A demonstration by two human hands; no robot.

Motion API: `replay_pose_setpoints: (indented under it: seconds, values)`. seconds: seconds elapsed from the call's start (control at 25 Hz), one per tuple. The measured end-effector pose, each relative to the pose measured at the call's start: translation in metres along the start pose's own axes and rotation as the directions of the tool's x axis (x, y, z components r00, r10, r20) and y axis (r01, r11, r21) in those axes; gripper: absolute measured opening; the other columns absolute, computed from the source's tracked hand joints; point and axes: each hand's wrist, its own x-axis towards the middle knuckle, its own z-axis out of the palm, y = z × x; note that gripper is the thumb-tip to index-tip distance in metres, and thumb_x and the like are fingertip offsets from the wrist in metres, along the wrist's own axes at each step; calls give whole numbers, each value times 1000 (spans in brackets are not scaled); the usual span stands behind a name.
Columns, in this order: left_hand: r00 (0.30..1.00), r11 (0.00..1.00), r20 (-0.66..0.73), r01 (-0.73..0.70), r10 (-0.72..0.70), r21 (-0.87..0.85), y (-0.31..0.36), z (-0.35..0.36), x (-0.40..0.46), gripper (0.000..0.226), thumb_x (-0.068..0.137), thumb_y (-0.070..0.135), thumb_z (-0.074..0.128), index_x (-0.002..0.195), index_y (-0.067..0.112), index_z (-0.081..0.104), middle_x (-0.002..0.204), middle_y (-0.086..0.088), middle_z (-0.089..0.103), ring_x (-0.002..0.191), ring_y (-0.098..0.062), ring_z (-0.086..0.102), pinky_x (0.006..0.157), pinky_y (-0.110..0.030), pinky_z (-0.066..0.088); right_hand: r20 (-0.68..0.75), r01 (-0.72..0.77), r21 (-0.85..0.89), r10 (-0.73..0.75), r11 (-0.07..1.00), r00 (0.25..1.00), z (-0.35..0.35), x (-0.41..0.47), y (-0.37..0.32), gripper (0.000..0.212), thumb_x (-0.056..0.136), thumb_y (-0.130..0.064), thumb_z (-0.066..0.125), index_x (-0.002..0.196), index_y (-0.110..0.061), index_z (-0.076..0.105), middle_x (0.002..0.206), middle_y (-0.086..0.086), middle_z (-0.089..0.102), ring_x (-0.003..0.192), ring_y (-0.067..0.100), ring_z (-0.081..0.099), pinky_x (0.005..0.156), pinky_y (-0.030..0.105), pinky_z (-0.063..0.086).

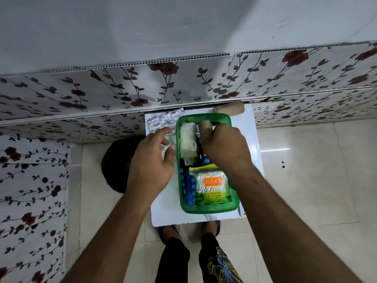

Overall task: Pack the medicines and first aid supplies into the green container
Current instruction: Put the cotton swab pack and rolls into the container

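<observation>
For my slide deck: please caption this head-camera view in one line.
Right hand lowers a tan bandage roll into the green container beside cotton swabs; left hand holds a small white item.

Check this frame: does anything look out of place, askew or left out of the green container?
One tan bandage roll lies outside the green container, on the white board's far edge by the wall. A silver foil pack also sits outside, at the far left corner. Inside, the swab packet lies tilted. Nothing looks spilled or damaged.

Swab packet [212, 187] in container's [204, 210] near end — bandage roll [229, 108] behind container.
</observation>
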Motion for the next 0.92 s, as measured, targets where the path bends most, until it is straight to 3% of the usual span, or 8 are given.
replay_pose_setpoints:
  seconds: [0.08, 0.24, 0.4, 0.56, 0.68, 0.84, 0.92]
  values:
    - [996, 996, -9, 85, -85, -17, -18, -2, 11, 35, 89, 17, 62, 122, 28, 60, 97, 4, 64, 82, -8, 58, 70, -20, 42, -25, 16, -56, -17, 998, 1000, 7, 5, -3, 24, 92, -23, 54, 75, -9, 62, 75, 16, 63, 74, 38, 61, 61, 31, 39]
    - [992, 990, 22, 124, -123, -72, -39, 0, 18, 26, 88, 15, 63, 110, 29, 66, 94, 7, 64, 77, 4, 57, 66, -2, 37, -97, 43, -113, -54, 993, 994, 2, 1, 2, 19, 91, -16, 55, 93, -4, 69, 90, 18, 72, 82, 39, 66, 64, 32, 44]
    - [997, 995, 0, 71, -71, -65, -53, 2, 44, 23, 91, 13, 60, 110, 22, 69, 106, -1, 68, 84, -7, 61, 75, -21, 44, -368, 30, -13, -33, 999, 929, -36, 19, 32, 22, 90, -13, 60, 106, -14, 75, 99, 9, 77, 88, 30, 70, 72, 27, 46]
    - [994, 959, 71, -96, 80, 268, -65, 24, 92, 35, 92, 21, 60, 126, 12, 61, 122, -14, 64, 109, -34, 59, 90, -39, 47, -166, 97, -156, -123, 983, 978, -35, 71, 57, 35, 86, -5, 63, 117, -17, 71, 107, 12, 75, 96, 31, 69, 85, 34, 53]
    - [982, 864, 166, -156, 85, 478, -74, 41, 107, 52, 84, 25, 69, 133, 18, 54, 124, -13, 63, 112, -37, 57, 89, -48, 49, -21, 211, -353, -233, 911, 972, -22, 88, 59, 38, 83, -3, 65, 119, -17, 69, 111, 14, 71, 95, 37, 66, 80, 43, 56]
    - [987, 849, 132, -146, 91, 507, -80, 47, 108, 64, 74, 25, 79, 133, 22, 53, 116, -12, 62, 108, -37, 57, 87, -46, 48, -39, 259, -421, -302, 870, 952, -17, 93, 59, 35, 87, -14, 63, 121, -22, 67, 121, 10, 62, 95, 38, 66, 74, 44, 55]
    - [993, 887, 98, -109, 73, 449, -78, 43, 107, 62, 71, 25, 82, 128, 23, 56, 109, -14, 63, 102, -38, 58, 83, -44, 49, -39, 262, -399, -301, 879, 953, -14, 93, 60, 28, 95, -27, 55, 117, -17, 69, 115, 15, 61, 94, 39, 65, 75, 45, 55]
